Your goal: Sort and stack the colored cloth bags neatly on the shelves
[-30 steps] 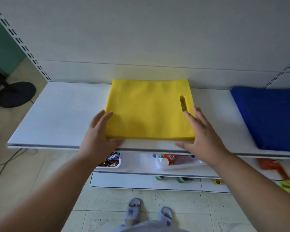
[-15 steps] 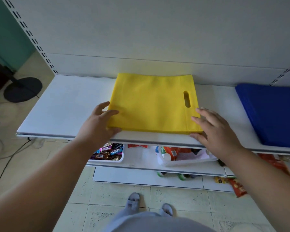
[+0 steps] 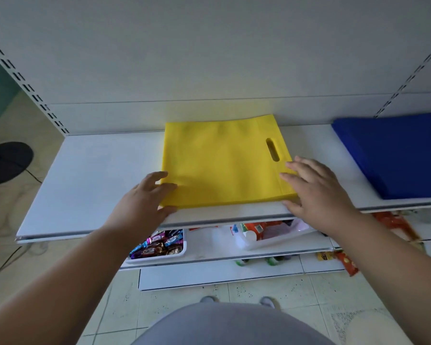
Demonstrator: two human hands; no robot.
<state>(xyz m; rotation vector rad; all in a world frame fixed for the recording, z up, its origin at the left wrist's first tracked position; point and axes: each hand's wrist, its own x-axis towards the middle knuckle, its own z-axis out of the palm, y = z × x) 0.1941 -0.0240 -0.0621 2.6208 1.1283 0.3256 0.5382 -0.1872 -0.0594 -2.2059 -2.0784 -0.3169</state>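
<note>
Shelf: white top shelf point(image 3: 97, 170) carries both bag piles; the yellow one sits mid-shelf, its back edge near the rear panel, its front edge just inside the shelf lip.
Blue stack: blue cloth bags point(image 3: 398, 155) lie at the right end of the same shelf, well apart from the yellow pile, untouched by either hand.
Yellow stack: yellow cloth bags point(image 3: 222, 163) lie flat with the handle slot point(image 3: 272, 149) toward the right side. Front edge shows several layers, fairly even.
Change, right hand: a second ago the right hand point(image 3: 316, 192) had fingers running up the right edge beside the slot; now it sits lower, at the front-right corner, fingers spread and straight, tips resting on the cloth. Grips nothing.
Change, left hand: left hand point(image 3: 144, 197) has held at the front-left corner throughout; fingers loosely bent over the corner, thumb at the front edge. Looks like pressing, not pinching.
Change, stack: pile reads slightly turned against the shelf compared with a second ago, though the head camera also moved, so cannot be sure.
Meaning: judged as final squaring of the yellow pile; colours already separated here, so this part seems close to done.
Lower shelf tray: white tray point(image 3: 177, 253) below holds wrapped sweets point(image 3: 159, 244).
Lower shelf tub: clear tub point(image 3: 279, 241), tilted, holds an orange packet and a white-capped bottle; rest unclear.
</note>
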